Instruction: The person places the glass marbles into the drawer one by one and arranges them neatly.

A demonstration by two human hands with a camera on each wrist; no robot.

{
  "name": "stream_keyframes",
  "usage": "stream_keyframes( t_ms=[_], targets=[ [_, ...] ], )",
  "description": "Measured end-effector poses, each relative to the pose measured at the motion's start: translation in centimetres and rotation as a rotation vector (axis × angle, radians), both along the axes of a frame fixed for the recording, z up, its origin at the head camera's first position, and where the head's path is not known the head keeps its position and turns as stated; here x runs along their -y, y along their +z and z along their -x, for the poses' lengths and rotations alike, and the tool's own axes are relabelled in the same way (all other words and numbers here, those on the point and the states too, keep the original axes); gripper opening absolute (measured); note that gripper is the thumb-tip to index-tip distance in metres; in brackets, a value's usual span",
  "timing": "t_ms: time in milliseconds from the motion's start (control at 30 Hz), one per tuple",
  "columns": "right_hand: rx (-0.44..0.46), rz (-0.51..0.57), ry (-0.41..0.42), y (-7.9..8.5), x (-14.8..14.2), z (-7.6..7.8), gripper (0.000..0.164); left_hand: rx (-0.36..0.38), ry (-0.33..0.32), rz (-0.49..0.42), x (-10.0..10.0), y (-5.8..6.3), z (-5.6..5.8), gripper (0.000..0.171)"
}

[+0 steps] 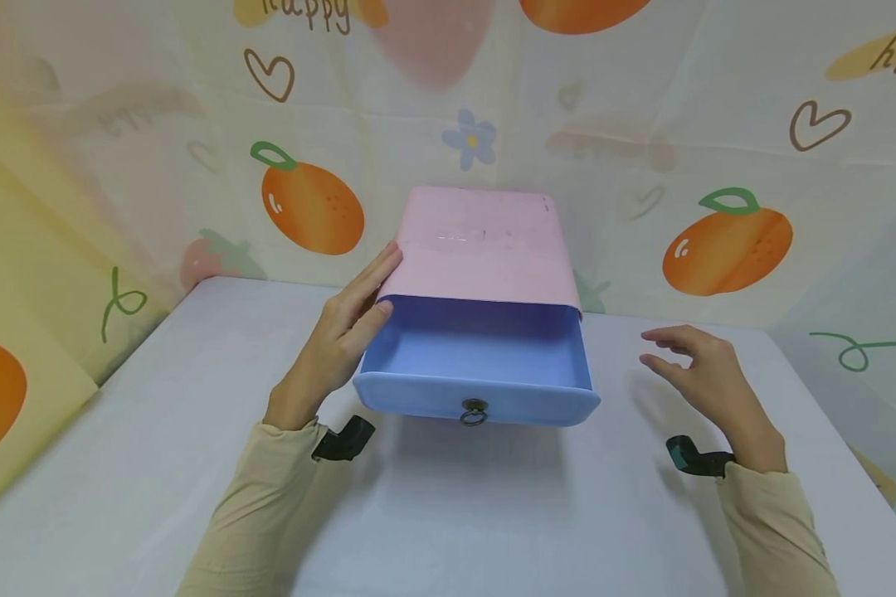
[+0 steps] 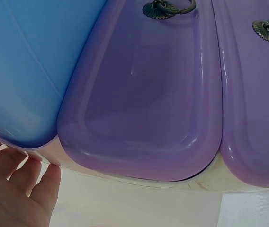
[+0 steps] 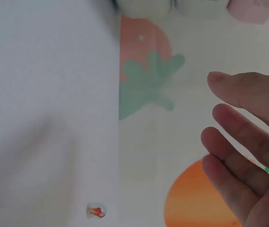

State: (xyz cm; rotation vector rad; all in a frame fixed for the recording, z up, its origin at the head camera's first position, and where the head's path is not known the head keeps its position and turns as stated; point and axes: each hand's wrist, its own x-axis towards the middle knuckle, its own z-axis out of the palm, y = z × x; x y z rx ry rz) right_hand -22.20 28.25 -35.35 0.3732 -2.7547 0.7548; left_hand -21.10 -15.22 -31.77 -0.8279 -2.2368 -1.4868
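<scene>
A small drawer cabinet with a pink shell (image 1: 485,240) stands on the table, its blue top drawer (image 1: 478,400) pulled out towards me. A dark metal ring pull (image 1: 474,412) hangs on the drawer front. My left hand (image 1: 336,332) rests along the cabinet's left side, fingers fairly straight, thumb near the shell's front edge. In the left wrist view, its fingertips touch the shell beside two purple drawers (image 2: 144,104), which are pushed in. To the right of the cabinet, my right hand (image 1: 702,373) hovers over the table with loosely bent fingers and nothing between them.
White cloth covers the table (image 1: 463,522). Behind it hangs a backdrop (image 1: 605,141) printed with oranges and hearts. A small clear piece with an orange-red middle (image 3: 96,210) lies near the cloth's edge in the right wrist view. Dark straps (image 1: 343,438) sit at both wrists.
</scene>
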Motion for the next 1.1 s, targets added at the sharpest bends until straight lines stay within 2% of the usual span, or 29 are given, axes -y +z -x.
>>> stream_keyframes(
  t_ms=[100,367,700,1100],
  targets=[
    [0.013,-0.012,-0.003,-0.2,-0.3,0.1,0.037,0.001,0.001,0.001,0.0,0.0,0.0,0.055],
    [-0.029,-0.018,0.026,-1.0,-1.1,0.4,0.035,0.003,0.004,0.006,0.0,0.0,0.0,0.055],
    [0.064,-0.025,-0.021,-1.8,-1.6,0.5,0.038,0.005,0.011,0.012,0.0,0.0,0.0,0.055],
    [0.116,-0.027,-0.054,-2.8,-2.5,0.9,0.041,0.003,0.016,0.018,0.0,0.0,-0.1,0.055]
  ],
)
